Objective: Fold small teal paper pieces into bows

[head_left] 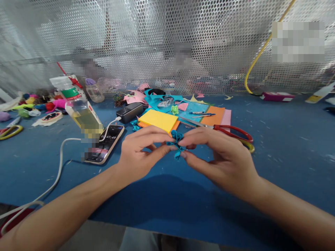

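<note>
Between both hands, above the blue table, is a small curled teal paper flower (177,136) with rolled loops at its top and a folded piece hanging below. My left hand (141,150) pinches its left side between thumb and fingers. From the right, my right hand (222,157) pinches the same flower, thumb low and forefinger higher. The fingertips hide part of the folds. Just behind the hands lies a stack of yellow paper (159,120) with orange sheets under it. Scissors with red and yellow handles (232,132) rest behind my right hand.
Left of my hands are a phone (111,143) with a white cable (61,157), a black speaker-like box (129,112) and a tilted bottle (82,111). Teal scraps (157,101) and pens (202,114) lie behind. A perforated metal screen (146,31) closes the table's back.
</note>
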A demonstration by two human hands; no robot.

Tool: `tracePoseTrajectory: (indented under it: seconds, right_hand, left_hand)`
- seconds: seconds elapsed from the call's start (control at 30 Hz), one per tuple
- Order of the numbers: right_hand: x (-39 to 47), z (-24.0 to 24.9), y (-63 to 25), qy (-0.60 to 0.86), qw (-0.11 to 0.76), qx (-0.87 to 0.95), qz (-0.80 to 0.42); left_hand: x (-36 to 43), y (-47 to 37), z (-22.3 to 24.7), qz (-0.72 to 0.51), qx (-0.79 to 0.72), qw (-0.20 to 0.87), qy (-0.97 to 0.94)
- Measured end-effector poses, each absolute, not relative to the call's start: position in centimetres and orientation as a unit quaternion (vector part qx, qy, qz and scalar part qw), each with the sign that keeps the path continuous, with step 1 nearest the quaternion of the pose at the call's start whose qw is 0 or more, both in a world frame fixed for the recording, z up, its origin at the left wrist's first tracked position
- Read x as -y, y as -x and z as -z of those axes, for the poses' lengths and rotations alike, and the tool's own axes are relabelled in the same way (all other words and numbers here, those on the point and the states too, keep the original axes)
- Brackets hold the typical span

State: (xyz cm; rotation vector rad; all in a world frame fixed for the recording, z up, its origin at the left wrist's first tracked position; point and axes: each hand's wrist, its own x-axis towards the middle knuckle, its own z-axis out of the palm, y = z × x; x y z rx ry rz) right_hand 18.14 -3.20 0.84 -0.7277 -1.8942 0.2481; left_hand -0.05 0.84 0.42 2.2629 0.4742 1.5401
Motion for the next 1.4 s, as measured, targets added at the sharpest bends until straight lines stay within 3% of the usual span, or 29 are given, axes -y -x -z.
tracePoseTrajectory:
  seconds: [0.4, 0.83, 1.0, 1.17, 1.4]
  right_hand:
    - [3.63, -1.21, -17.96, 0.311, 0.522, 0.794, -0.035]
    - [3.1, -0.49, -17.99, 0.314, 0.549, 0.748, -0.204]
    - [3.12, -0.42, -17.87, 0.308, 0.548, 0.751, -0.202]
    - [3.04, -0.63, -17.74, 0.316, 0.51, 0.778, -0.186]
    - [2.74, -0.42, -17.82, 0.331, 0.518, 0.774, -0.151]
  left_hand:
    - [-0.94, 0.14, -0.36, -0.54, -0.153, 0.17, -0.81]
    - [-0.49, 0.06, -0.72, -0.509, -0.166, 0.096, -0.839]
    - [-0.17, -0.06, -0.72, -0.5, -0.183, 0.098, -0.841]
    - [-0.12, -0.19, -0.58, -0.501, -0.211, 0.143, -0.827]
    - [-0.27, -0.68, -0.08, -0.508, -0.228, 0.305, -0.773]
